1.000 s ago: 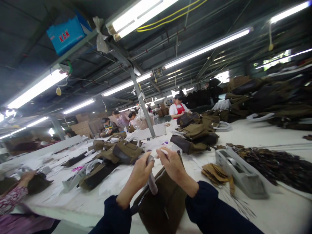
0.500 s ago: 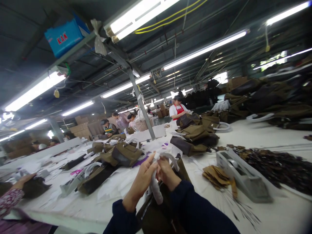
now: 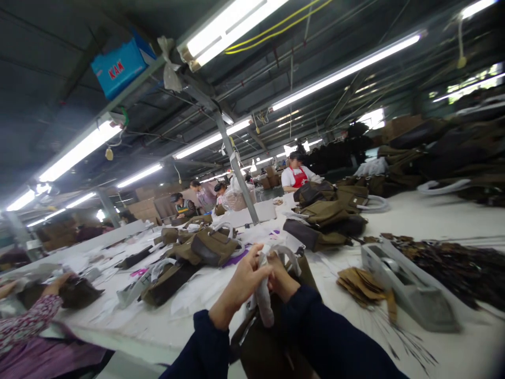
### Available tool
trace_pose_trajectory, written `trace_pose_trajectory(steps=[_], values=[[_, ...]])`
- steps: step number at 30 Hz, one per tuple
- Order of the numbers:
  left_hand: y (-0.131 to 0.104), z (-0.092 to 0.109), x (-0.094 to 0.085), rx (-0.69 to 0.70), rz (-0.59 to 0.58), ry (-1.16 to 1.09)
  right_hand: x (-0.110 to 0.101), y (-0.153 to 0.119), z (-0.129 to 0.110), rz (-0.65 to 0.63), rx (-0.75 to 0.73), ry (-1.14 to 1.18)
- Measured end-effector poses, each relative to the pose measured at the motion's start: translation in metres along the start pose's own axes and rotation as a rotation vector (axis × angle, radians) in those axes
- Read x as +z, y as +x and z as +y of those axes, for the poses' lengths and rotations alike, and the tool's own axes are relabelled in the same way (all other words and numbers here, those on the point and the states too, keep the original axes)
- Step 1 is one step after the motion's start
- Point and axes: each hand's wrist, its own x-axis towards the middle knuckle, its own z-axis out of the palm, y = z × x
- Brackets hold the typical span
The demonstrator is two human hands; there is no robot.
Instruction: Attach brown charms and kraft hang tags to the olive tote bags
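Both hands pressed together over a white-wrapped handle (image 3: 263,300) rising from a brown bag (image 3: 272,342) at the near edge of the white table (image 3: 414,216). Left hand (image 3: 242,279) closed round the wrapping, fingers curled across its front; right hand (image 3: 281,281) tucked close behind, seemingly pinching the same wrap, though the grip itself mostly hidden. Likely trouble from here: thin white wrap slipping or tearing under the pinch, being soft and crinkled; the bag sliding toward the table edge, since only partly resting on it; a loose end snagging on the strap loop arching just above the knuckles. Bag cloth matte, olive-brown, canvas-like, with darker smooth panels; wrapped handle pale, tubular, slightly glossy. Just to the right, a fan of flat tan card tags (image 3: 363,287), stiff and leaf-shaped, beside a grey boxy tape dispenser (image 3: 410,289) of hard plastic or metal. Further right, a dark heap of small scraps (image 3: 453,263), too blurred to identify. More bags (image 3: 327,216) piled mid-table, slumped and soft. At far left, another person's hand (image 3: 59,281) in a patterned sleeve resting on a dark bag.
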Motion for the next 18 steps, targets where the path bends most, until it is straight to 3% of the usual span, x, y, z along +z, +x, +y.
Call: trace_pose_trajectory(steps=[4, 7, 9, 13, 18], values=[[0.004, 0.004, -0.032, 0.03, 0.101, 0.396, -0.025, -0.034, -0.024, -0.021, 0.1, -0.001], [0.007, 0.006, -0.057, -0.011, 0.116, 0.783, -0.055, -0.085, -0.043, -0.023, 0.177, -0.053], [0.009, 0.009, -0.066, -0.036, 0.104, 0.901, -0.075, -0.12, -0.047, 0.001, 0.208, -0.1], [0.014, 0.024, -0.06, -0.021, 0.12, 0.969, -0.109, -0.18, -0.029, 0.018, 0.351, -0.209], [0.017, 0.061, -0.028, 0.053, 0.116, 0.924, -0.127, -0.239, -0.002, 0.046, 0.489, -0.392]])
